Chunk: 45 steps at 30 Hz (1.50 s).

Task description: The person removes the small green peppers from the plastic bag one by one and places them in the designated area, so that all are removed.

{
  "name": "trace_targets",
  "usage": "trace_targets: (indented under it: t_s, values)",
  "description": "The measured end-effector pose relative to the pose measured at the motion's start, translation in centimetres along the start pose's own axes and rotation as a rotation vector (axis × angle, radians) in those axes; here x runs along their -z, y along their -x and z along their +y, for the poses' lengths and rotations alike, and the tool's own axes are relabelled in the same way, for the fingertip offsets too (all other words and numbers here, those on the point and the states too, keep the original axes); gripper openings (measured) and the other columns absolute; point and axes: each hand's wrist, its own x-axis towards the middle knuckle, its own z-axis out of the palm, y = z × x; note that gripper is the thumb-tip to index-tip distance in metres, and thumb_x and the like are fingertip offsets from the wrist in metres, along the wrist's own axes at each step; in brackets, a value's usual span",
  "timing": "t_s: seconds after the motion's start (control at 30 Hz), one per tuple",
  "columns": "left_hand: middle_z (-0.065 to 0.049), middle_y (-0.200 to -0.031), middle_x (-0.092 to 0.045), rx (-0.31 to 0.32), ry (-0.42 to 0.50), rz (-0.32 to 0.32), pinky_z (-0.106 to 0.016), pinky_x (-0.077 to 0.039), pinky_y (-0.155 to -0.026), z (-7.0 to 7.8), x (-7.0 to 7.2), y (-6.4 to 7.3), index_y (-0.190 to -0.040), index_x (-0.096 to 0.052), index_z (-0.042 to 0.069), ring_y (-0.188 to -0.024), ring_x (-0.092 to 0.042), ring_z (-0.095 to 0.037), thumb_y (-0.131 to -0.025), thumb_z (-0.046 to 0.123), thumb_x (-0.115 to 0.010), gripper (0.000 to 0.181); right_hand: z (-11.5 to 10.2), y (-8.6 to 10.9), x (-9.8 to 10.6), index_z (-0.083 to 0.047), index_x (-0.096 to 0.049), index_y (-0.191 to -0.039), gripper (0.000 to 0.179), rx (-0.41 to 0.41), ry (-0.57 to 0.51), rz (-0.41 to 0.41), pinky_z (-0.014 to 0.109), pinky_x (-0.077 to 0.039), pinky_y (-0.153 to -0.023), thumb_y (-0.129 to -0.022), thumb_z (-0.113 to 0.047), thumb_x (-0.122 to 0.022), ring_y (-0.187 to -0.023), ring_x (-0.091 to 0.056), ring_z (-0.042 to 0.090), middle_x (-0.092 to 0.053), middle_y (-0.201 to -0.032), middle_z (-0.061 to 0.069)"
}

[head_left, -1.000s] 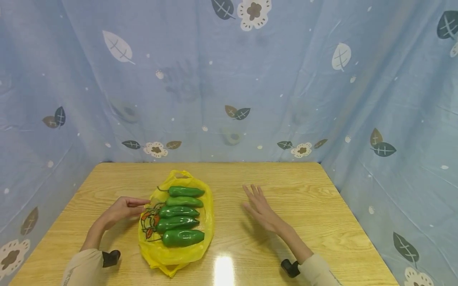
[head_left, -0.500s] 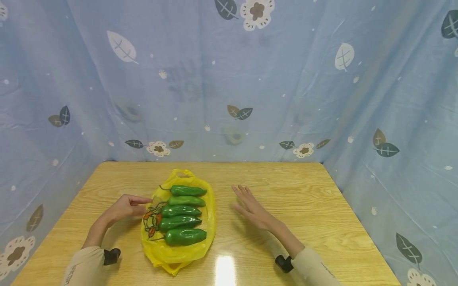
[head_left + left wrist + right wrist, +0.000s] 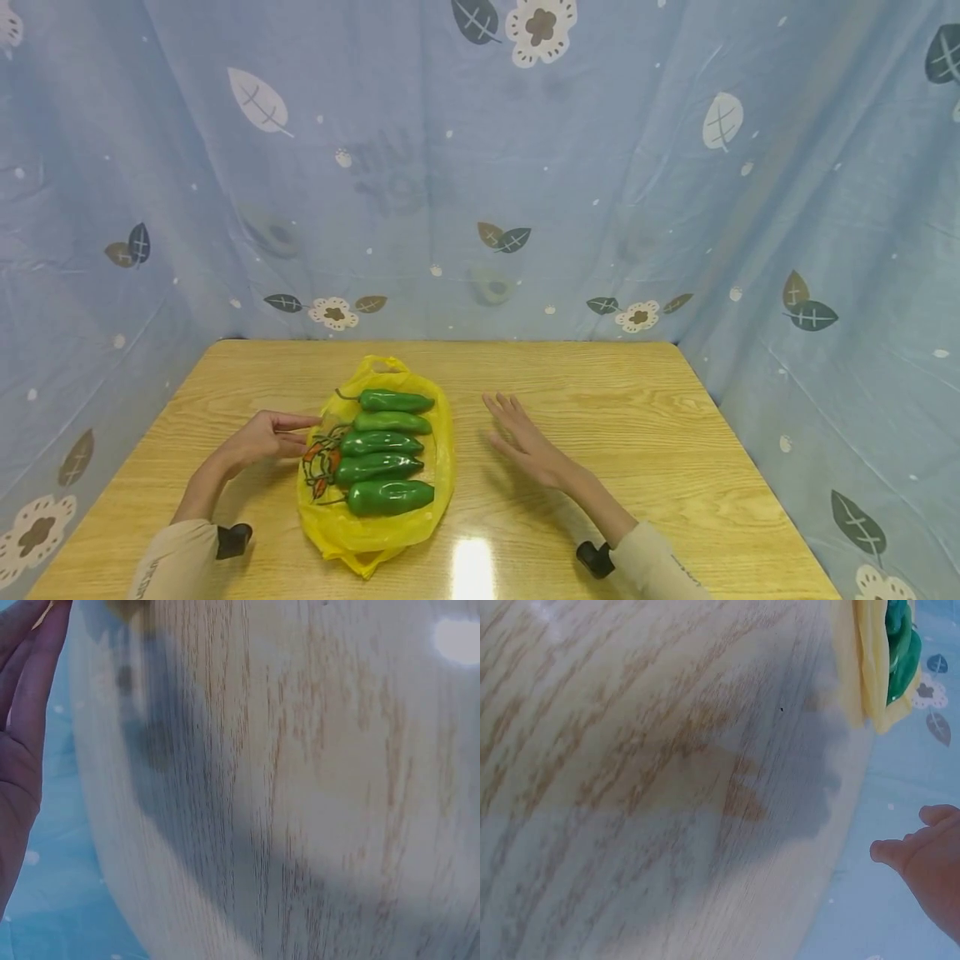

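Observation:
A yellow plastic bag [image 3: 367, 533] is spread in an oval on the wooden table, with a loop handle at its far end. Several green peppers [image 3: 390, 497] lie on it in a row, stems to the left. Beside the stems is an orange patch with dark outlines [image 3: 321, 462]. My left hand [image 3: 258, 437] pinches the bag's left rim; in the left wrist view its fingers [image 3: 37, 690] reach the top left corner. My right hand [image 3: 528, 446] is held over the table right of the bag, fingers extended, holding nothing. Its shadow falls on the wood.
The wooden table [image 3: 600, 392] stretches to the right of the bag. A blue curtain [image 3: 480, 167] with leaf and flower prints hangs behind and along both sides. Black wrist cameras sit at both sleeves, the left one [image 3: 234, 540] near the bag.
My right hand has moved left, nearer the bag, mostly in the first half second. The left hand stays at the bag's rim. The head view has shifted slightly.

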Motion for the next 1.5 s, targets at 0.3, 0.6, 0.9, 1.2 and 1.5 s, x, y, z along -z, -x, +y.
trace_targets:
  t_s: [0.3, 0.6, 0.9, 1.2, 1.5]
  values:
    - [-0.041, -0.136, -0.036, -0.002, 0.027, -0.001, -0.034, -0.055, -0.084, -0.1, 0.1, 0.0, -0.133, -0.043, -0.018, -0.104, -0.064, -0.034, -0.085, -0.001, -0.068, 0.057, -0.4, -0.4, -0.5, -0.023, -0.012, -0.156, 0.059, 0.017, 0.002, -0.024, 0.063, -0.006, -0.112, -0.104, -0.031, -0.039, -0.145, 0.003, 0.026, -0.002, -0.159, 0.005]
    - [-0.041, -0.137, -0.035, 0.003, 0.016, -0.006, -0.031, -0.056, -0.082, 0.0, 0.4, 0.1, -0.133, -0.043, -0.017, -0.092, -0.068, -0.019, -0.086, 0.001, -0.067, 0.056, -1.9, -2.7, -1.6, -0.015, -0.019, -0.155, 0.06, 0.126, 0.005, -0.061, 0.057, -0.015, -0.114, -0.102, -0.028, -0.045, -0.145, -0.011, 0.026, -0.013, -0.159, 0.005]
    - [-0.039, -0.133, -0.042, -0.034, -0.046, 0.008, -0.024, -0.054, -0.082, 0.0, 0.4, 0.0, -0.131, -0.048, -0.016, -0.093, -0.067, -0.014, -0.086, 0.006, -0.069, 0.054, -2.2, -5.8, -3.1, -0.013, -0.037, -0.149, 0.057, 0.224, -0.197, -0.119, 0.032, -0.037, -0.107, -0.097, -0.024, -0.058, -0.134, -0.04, 0.02, -0.039, -0.149, 0.004]
    - [-0.036, -0.132, -0.046, -0.039, -0.071, 0.014, -0.022, -0.052, -0.083, -0.1, 0.5, -0.1, -0.13, -0.051, -0.013, -0.108, -0.06, -0.023, -0.086, 0.009, -0.07, 0.053, -2.3, -7.0, -3.8, -0.001, -0.042, -0.143, 0.057, 0.235, -0.389, -0.172, 0.027, -0.037, -0.106, -0.094, -0.019, -0.064, -0.131, -0.044, 0.025, -0.044, -0.145, 0.012]
    - [-0.034, -0.132, -0.048, -0.035, -0.091, 0.015, -0.021, -0.051, -0.086, -0.2, 0.4, 0.1, -0.13, -0.051, -0.012, -0.12, -0.048, -0.047, -0.087, 0.011, -0.07, 0.053, -2.3, -7.4, -4.7, 0.007, -0.054, -0.13, 0.044, 0.174, -0.596, -0.221, 0.032, -0.045, -0.1, -0.089, -0.002, -0.067, -0.121, -0.053, 0.033, -0.052, -0.134, 0.02]
